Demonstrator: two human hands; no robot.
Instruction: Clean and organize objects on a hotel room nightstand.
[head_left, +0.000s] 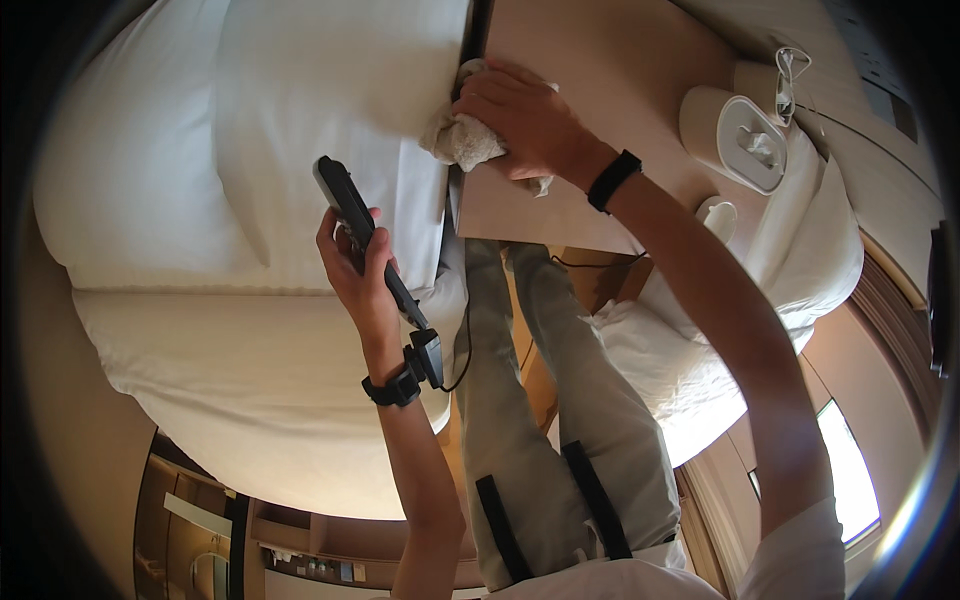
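Observation:
My left hand (366, 274) grips a long black handset (346, 189) above the white bed; buttons show along one side, but whether it is a remote control or a phone handset is unclear. A crumpled off-white cloth (469, 142) is under my right hand (525, 116), whose fingers press it down at the edge of the beige bedside table (615, 82). That edge lies beside the white pillow (337, 67). Part of the cloth is hidden beneath the palm.
A tissue box (701, 139), a beige container (754, 82) and a white cup (718, 217) stand on the table's right side. A second bed (697, 375) lies beyond. A dark cord (592, 264) runs below the table's front edge, close to my legs (570, 375).

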